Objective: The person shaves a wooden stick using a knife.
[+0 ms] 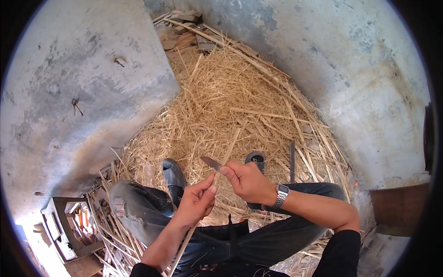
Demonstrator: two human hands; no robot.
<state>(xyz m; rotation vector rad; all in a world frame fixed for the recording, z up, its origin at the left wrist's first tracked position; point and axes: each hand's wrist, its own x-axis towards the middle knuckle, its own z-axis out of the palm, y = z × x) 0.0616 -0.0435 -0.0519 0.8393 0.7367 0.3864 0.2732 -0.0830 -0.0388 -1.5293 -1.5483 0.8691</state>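
Observation:
A knife with a dark blade (211, 162) is gripped in my right hand (249, 181), its tip pointing to the upper left. The blade lies across a long, pale strip of split wood or bamboo (233, 144). Just below the blade, my left hand (197, 201) pinches the same strip between closed fingers. The strip runs from the upper middle, through both hands, down past my left forearm. My right thumb presses near the blade and strip. The knife's handle is hidden inside my right fist.
Shavings (217, 92) and long strips cover the floor between two walls (350, 60). A dark flat bar (292, 161) lies right of my feet. A wooden frame (76, 231) stands lower left beside more strips. Bricks (187, 18) lie at the far corner.

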